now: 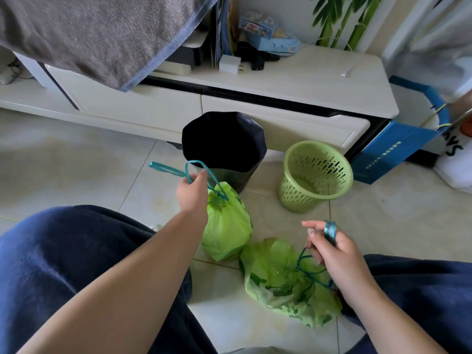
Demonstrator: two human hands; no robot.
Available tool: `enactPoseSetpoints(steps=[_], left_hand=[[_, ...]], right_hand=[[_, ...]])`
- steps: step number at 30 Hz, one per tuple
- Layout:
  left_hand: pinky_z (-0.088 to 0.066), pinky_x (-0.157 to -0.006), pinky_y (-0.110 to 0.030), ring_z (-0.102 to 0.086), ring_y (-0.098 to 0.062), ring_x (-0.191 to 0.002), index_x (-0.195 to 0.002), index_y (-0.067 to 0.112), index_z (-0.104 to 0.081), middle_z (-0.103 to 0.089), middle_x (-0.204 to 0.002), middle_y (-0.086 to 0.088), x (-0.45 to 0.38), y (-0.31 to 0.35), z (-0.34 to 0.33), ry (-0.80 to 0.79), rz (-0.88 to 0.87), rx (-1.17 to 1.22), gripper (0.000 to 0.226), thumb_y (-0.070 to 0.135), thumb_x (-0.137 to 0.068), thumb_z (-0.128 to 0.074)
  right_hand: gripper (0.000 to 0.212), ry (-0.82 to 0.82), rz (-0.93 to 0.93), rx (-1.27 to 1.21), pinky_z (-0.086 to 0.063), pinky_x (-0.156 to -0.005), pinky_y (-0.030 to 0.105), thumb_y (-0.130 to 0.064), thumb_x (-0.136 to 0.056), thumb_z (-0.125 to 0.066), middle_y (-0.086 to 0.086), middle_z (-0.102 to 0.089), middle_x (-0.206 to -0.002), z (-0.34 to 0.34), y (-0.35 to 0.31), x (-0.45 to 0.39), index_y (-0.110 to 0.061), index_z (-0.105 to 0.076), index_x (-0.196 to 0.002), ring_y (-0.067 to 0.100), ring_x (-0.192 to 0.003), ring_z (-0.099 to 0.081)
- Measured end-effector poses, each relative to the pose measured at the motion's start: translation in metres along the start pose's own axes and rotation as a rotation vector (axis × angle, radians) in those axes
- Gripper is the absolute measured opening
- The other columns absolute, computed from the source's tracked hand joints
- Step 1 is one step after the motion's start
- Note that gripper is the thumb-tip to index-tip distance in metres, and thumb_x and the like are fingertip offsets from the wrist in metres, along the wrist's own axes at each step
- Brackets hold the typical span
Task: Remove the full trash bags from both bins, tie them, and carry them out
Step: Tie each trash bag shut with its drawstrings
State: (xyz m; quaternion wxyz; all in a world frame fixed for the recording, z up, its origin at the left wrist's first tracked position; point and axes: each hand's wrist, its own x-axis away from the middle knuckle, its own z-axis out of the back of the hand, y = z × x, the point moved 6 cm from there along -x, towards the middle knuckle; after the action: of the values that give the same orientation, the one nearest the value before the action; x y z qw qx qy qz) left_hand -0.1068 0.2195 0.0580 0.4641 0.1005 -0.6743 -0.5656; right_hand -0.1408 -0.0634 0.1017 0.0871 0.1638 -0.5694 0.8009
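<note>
Knees (76,251): we are crouching or sitting low, dark blue fabric filling the bottom corners on both sides.
Right hand (332,249): we are curling our fingers round the teal drawstring (329,232) of the nearer bag, the cord looping over the fingers and running down to the bag's mouth.
Nearer green bag (281,284): it is lying slumped on the tile floor (63,162) just in front of our right knee, its neck loosely gathered (whether a knot is made, we cannot tell).
Left hand (192,192): we are pinching the teal loops (176,169) of the other bag, holding them up above it; our two hands are well apart.
Farther green bag (226,226): it is standing upright on the floor, neck cinched, touching the nearer bag at its base.
Black-lined bin (224,146): it is standing just behind the upright bag.
Green slotted bin (315,175): it is sitting to the right of the black one, unlined.
White cabinet (281,111): it is running along behind both bins, with a grey towel (89,34) hanging over its left end.
</note>
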Motion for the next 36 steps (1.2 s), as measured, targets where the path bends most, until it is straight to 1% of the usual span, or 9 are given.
enactPoseSetpoints(steps=[4,9,12,15,20,23,27,31,36], left_hand=[[-0.033,-0.055,-0.024,-0.040,-0.011,-0.059,-0.077,0.015,-0.050,-0.046,-0.070,0.001,0.040,0.014,-0.002,-0.188,-0.151,-0.223,0.012,0.023,-0.086,-0.050],[-0.038,-0.049,-0.018,-0.050,-0.005,-0.049,-0.063,0.015,-0.054,-0.061,-0.053,0.006,0.096,0.030,-0.017,-0.530,-0.400,-0.668,0.028,0.027,-0.088,-0.052],[-0.043,-0.061,-0.026,-0.050,-0.010,-0.052,-0.064,0.015,-0.055,-0.061,-0.051,0.007,0.117,0.036,-0.040,-0.709,-0.354,-0.591,0.029,0.031,-0.089,-0.054],[-0.037,-0.065,-0.034,-0.041,-0.010,-0.045,-0.073,0.014,-0.055,-0.054,-0.048,0.009,0.121,0.031,-0.069,-0.824,-0.189,-0.384,0.026,0.030,-0.093,-0.050],[-0.025,-0.053,-0.026,-0.027,-0.007,-0.039,-0.079,0.015,-0.052,-0.039,-0.047,0.009,0.103,0.011,-0.122,-0.738,0.066,-0.050,0.023,0.025,-0.097,-0.043],[-0.025,-0.049,-0.025,-0.026,-0.007,-0.038,-0.078,0.015,-0.052,-0.036,-0.048,0.008,0.086,-0.008,-0.149,-0.687,0.130,-0.042,0.025,0.024,-0.098,-0.040],[-0.026,-0.044,-0.021,-0.026,-0.005,-0.036,-0.077,0.015,-0.052,-0.036,-0.046,0.009,0.054,-0.021,-0.172,-0.618,0.210,-0.105,0.026,0.022,-0.099,-0.038],[-0.025,-0.045,-0.024,-0.027,-0.007,-0.037,-0.075,0.016,-0.052,-0.036,-0.050,0.006,0.058,-0.032,-0.179,-0.543,0.311,-0.237,0.028,0.024,-0.098,-0.039],[-0.026,-0.048,-0.026,-0.029,-0.008,-0.040,-0.080,0.016,-0.055,-0.038,-0.053,0.006,0.110,-0.006,-0.157,-0.416,0.450,-0.461,0.024,0.027,-0.097,-0.042]], right_hand=[[0.021,0.041,0.057,0.028,-0.043,-0.061,0.025,-0.017,-0.093,-0.049,-0.010,-0.059,-0.060,0.014,-0.007,0.008,-0.028,-0.066,-0.088,0.006,-0.051,-0.049],[0.021,0.078,0.081,0.153,-0.044,-0.066,0.028,-0.024,-0.092,-0.051,-0.009,-0.063,-0.063,0.027,-0.007,0.016,-0.028,-0.067,-0.080,0.007,-0.056,-0.053],[0.021,0.045,0.106,0.245,-0.044,-0.061,0.020,-0.026,-0.091,-0.052,-0.010,-0.065,-0.063,0.033,-0.020,0.009,-0.027,-0.067,-0.077,-0.003,-0.053,-0.055],[0.022,0.029,0.014,0.134,-0.045,-0.067,0.032,-0.030,-0.091,-0.053,-0.007,-0.056,-0.056,0.047,-0.027,-0.018,-0.016,-0.067,-0.080,0.004,-0.047,-0.050],[0.023,-0.047,-0.214,-0.361,-0.033,-0.054,0.028,-0.022,-0.093,-0.050,-0.007,-0.036,-0.044,0.041,-0.034,-0.074,-0.013,-0.058,-0.074,0.006,-0.035,-0.030],[0.022,-0.125,-0.140,-0.281,-0.030,-0.057,0.030,-0.025,-0.091,-0.052,-0.009,-0.041,-0.047,0.033,-0.034,-0.106,-0.018,-0.060,-0.072,0.004,-0.038,-0.033],[0.024,-0.122,-0.212,-0.206,-0.036,-0.056,0.031,-0.028,-0.090,-0.054,-0.011,-0.044,-0.045,0.045,-0.018,-0.136,-0.022,-0.062,-0.068,0.003,-0.039,-0.038],[0.027,-0.090,-0.280,0.013,-0.045,-0.060,0.036,-0.048,-0.080,-0.056,-0.012,-0.048,-0.048,0.063,-0.005,-0.139,-0.022,-0.062,-0.074,0.006,-0.046,-0.047],[0.022,0.092,-0.523,-0.188,-0.051,-0.058,0.030,-0.017,-0.090,-0.054,-0.005,-0.038,-0.056,0.100,-0.010,-0.085,-0.020,-0.050,-0.069,0.000,-0.042,-0.042]])
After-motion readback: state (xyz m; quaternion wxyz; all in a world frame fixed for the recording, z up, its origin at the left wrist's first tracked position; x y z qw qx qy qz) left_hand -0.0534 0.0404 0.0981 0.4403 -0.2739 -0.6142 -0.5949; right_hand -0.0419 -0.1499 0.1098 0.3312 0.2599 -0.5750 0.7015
